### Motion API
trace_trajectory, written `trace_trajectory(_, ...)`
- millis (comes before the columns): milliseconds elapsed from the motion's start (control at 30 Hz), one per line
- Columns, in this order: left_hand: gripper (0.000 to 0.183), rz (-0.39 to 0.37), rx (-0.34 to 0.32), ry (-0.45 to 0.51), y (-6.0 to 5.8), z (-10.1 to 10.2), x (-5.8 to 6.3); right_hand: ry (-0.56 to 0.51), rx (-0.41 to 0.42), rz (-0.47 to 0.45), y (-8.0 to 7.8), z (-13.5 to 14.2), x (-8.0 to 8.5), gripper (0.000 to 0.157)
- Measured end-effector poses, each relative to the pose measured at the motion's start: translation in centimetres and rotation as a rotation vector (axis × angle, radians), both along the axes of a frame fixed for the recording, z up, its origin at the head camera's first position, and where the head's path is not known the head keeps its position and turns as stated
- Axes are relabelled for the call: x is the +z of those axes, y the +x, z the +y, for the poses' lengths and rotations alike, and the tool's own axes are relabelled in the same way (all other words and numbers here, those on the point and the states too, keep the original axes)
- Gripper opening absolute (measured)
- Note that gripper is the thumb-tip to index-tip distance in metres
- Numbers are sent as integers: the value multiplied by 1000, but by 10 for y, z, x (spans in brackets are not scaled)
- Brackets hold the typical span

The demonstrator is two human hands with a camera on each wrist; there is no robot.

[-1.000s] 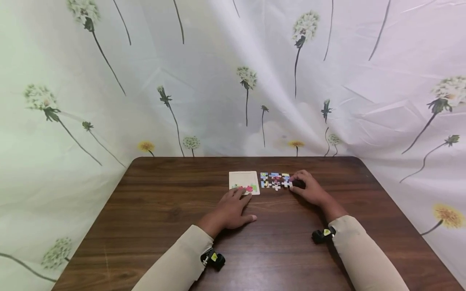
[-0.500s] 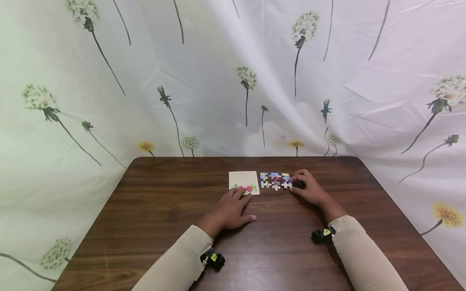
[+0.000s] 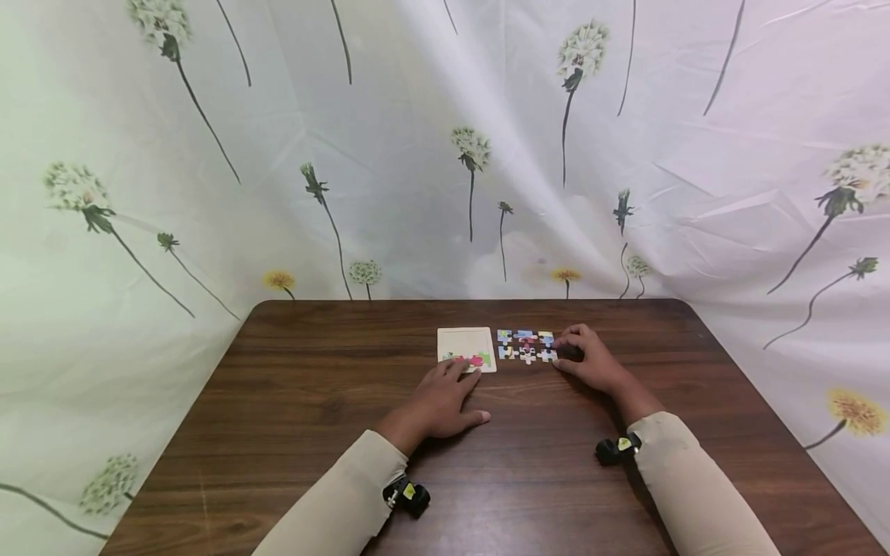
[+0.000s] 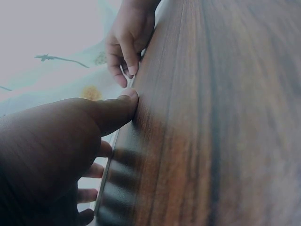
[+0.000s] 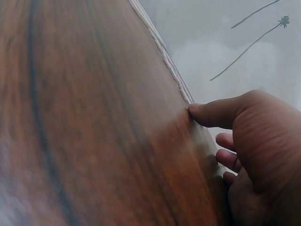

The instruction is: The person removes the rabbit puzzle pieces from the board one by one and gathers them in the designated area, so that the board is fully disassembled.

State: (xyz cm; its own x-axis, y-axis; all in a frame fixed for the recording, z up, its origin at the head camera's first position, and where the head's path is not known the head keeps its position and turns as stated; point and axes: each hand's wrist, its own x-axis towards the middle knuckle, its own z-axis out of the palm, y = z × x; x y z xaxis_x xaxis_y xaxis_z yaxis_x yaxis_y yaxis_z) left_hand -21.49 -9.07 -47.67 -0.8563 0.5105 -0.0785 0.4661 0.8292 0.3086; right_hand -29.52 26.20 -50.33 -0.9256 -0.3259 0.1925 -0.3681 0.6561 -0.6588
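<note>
A square, pale puzzle tray lies near the far side of the table, with pink and green puzzle pieces along its near edge. My left hand rests on the tray's near edge, fingers spread and thumb out to the right. To the right of the tray, several loose puzzle pieces lie in two rows. My right hand has its thumb and index fingertip at the lower right puzzle piece, pinching it by its right end. In the right wrist view the other fingers are bent.
The dark wooden table has rounded far corners. Behind it hangs a white curtain printed with dandelions. A black wrist camera sits on the left sleeve and another black wrist camera on the right.
The lower right puzzle piece has shifted slightly toward me at my right fingertips. My left hand has stayed in place on the tray.
</note>
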Motion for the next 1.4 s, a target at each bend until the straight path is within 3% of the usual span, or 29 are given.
trace_trajectory(467, 81, -9, -10, 21, 2, 0, 3, -61, -3, 73, -3, -12, 9, 26)
trace_trajectory(833, 80, -35, 10, 65, 4, 0, 5, -38, 58, 175, -12, -34, 9, 26)
trace_trajectory(1067, 84, -5, 11, 85, 2, -1, 4, -51, 80, 174, -14, -50, 11, 25)
trace_trajectory(1233, 81, 47, 52, 113, -5, -4, 3, -53, 108, 162, -14, -62, 13, 22)
trace_trajectory(1400, 79, 61, 134, 132, -14, -13, 2, -57, 132, 141, -11, -76, 18, 18)
